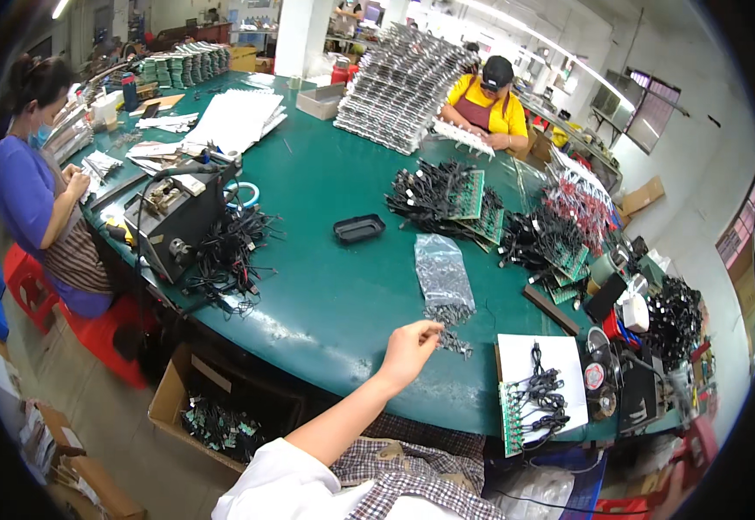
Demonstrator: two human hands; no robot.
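My left hand (411, 351) reaches over the green table, its thumb and fingers pinched together at the edge of a pile of small grey metal parts (455, 340). Whatever the fingertips hold is too small to make out. Behind the pile lies a clear plastic bag (442, 270), its near end by more of these parts. To the right, a white board (572, 374) carries a green circuit-board strip (511, 419) with several black cables (546, 403) attached. Low at the right edge, a blurred shape (676, 490) beside red plastic seems to be my right hand; its fingers cannot be made out.
A black tray (359, 228) sits mid-table. Cable bundles with green boards (468, 204) lie beyond the bag. A dark bar (551, 310) rests near the white board. At left stands a machine (178, 225) with black cables. Two people work at the left (26, 186) and far side (490, 108).
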